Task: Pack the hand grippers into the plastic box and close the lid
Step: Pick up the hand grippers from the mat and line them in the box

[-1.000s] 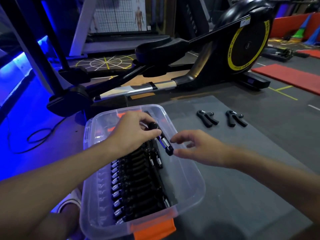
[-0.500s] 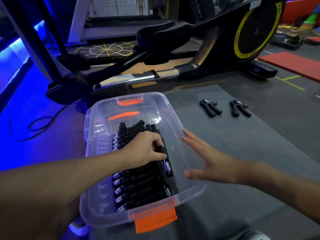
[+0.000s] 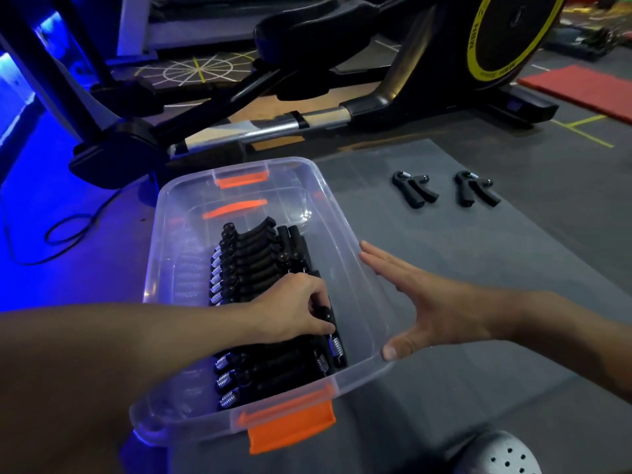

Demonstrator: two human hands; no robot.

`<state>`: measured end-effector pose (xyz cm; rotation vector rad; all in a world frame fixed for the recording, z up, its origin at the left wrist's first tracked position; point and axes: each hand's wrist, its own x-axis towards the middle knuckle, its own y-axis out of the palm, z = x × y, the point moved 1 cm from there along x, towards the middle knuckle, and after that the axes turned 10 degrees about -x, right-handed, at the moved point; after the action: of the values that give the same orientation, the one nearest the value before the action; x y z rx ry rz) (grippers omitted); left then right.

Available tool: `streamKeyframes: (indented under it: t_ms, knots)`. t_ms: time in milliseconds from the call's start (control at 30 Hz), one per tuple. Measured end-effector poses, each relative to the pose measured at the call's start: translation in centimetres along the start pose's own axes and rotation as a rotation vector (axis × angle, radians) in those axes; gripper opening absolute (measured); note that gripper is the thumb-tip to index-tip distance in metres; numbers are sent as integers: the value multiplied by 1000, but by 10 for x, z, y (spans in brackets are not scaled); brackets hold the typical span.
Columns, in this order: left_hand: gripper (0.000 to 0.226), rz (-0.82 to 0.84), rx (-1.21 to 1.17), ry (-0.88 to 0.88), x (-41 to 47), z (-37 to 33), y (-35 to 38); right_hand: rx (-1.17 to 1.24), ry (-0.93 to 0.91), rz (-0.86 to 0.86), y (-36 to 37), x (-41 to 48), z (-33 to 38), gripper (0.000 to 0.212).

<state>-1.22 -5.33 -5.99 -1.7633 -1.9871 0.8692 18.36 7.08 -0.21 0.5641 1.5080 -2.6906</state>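
Note:
A clear plastic box (image 3: 160, 241) with orange latches sits on a grey mat. Inside lies a row of several black hand grippers (image 3: 253, 258) with steel springs. My left hand (image 3: 290, 307) is down in the box and pinches one black hand gripper (image 3: 330, 336) against the right end of the row. My right hand (image 3: 424, 302) is flat with straight fingers, resting against the box's right rim from outside. Two more hand grippers (image 3: 413, 189) (image 3: 475, 188) lie on the mat to the far right. No lid shows.
A black and yellow elliptical trainer (image 3: 376, 80) stands just behind the box. A black cable (image 3: 65, 230) loops on the blue-lit floor at left. A red mat (image 3: 581, 90) lies far right. A grey perforated shoe (image 3: 499, 453) is at the bottom edge.
My left hand has brought the gripper down from above the box into the row and slid it toward the near end. My right hand opened flat and settled at the box's right rim.

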Motion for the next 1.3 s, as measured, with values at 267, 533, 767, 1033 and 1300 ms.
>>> streamKeyframes:
  t_ms: [267,533,767,1033,1300]
  knots:
    - [27,57,121,-63,6,14,8,4,-5,-7,3,-1,-3,125]
    - [37,166,315,-99,6,19,17,23,5,3,4,-5,-2,123]
    - [39,161,332,-111,7,26,20,23,16,6,5,-5,-2,122]
    - [62,64,424,-96,3,27,22,43,20,9,6,-6,-1,121]
    - [110,45,438,-143,0,27,14,63,13,3,7,-7,-1,120]
